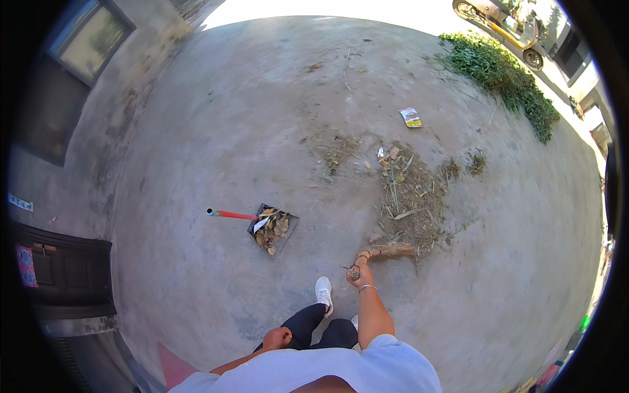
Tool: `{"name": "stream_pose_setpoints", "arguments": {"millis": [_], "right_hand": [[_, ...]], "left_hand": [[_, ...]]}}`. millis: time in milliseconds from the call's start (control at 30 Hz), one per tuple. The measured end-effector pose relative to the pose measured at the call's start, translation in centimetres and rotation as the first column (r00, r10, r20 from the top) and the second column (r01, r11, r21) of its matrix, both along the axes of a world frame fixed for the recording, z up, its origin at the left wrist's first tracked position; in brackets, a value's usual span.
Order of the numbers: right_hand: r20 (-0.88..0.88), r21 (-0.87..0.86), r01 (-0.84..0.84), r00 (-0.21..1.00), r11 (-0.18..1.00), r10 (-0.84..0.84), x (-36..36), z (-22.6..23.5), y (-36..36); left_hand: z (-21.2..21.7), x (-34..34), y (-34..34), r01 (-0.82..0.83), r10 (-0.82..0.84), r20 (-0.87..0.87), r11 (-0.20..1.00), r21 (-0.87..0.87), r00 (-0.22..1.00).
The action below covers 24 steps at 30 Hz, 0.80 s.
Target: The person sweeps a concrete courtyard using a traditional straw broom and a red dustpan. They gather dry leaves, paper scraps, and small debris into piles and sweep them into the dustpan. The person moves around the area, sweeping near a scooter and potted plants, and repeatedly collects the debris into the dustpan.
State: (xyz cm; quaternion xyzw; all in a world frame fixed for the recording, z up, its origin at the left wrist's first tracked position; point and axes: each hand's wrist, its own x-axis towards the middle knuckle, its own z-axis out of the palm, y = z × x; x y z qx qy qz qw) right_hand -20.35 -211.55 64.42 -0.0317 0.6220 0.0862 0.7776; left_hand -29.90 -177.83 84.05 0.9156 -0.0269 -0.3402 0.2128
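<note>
My right hand grips the top of a short straw broom, whose bristles lie on the concrete next to a pile of dry leaves and twigs. My left hand hangs closed by my hip and holds nothing. To the left, a dark dustpan with a red handle lies on the ground, filled with dry leaves. My white shoe stands between the dustpan and the broom.
A colourful wrapper lies farther off on the concrete. Green weeds edge the far right, with a scooter beyond. A wall with a window and a dark door runs along the left.
</note>
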Motion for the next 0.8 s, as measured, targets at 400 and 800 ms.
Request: {"name": "stream_pose_setpoints", "arguments": {"millis": [400, 800], "right_hand": [[-0.408, -0.681, -0.661, 0.7, 0.315, 0.586, -11.7, 8.3, -10.8], [-0.3, -0.136, 0.199, 0.925, 0.971, -0.232, -24.2, -1.0, -23.6]], "left_hand": [[-4.8, 1.3, -2.5, 0.169, -0.144, -0.222, 0.981, 0.094, 0.964], [-3.4, 0.9, -12.6, 0.164, -0.125, -0.431, 0.985, 0.054, 0.894]]}}
